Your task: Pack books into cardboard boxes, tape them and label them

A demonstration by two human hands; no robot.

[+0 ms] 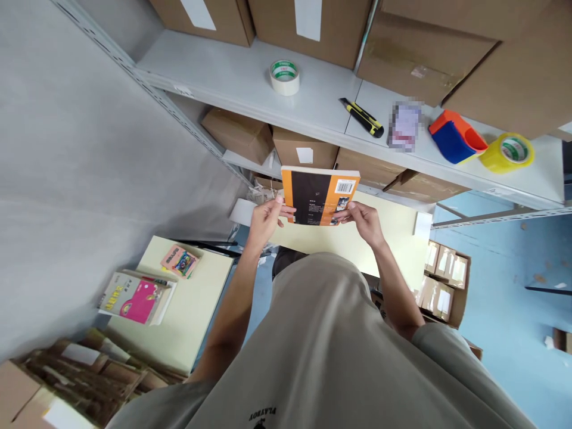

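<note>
A black and orange book (310,193) is held up in front of me, its cover with a barcode towards me. My left hand (267,219) pinches its left edge, thumb on the near face. The right edge is gripped by my right hand (364,221) in the same way. Beneath the book lies a pale yellow tabletop (393,229). On the grey shelf (313,98) beyond it are a roll of white tape (285,78), a black and yellow utility knife (363,117), an orange and blue tape dispenser (458,137) and a yellow tape roll (507,153).
A side table (179,322) at the left bears a stack of books (136,298) and a small pink book (180,261). Cardboard boxes (308,36) fill the shelves. An open carton (460,292) of wrapped packs stands at the right, and flattened cardboard (84,381) lies at lower left.
</note>
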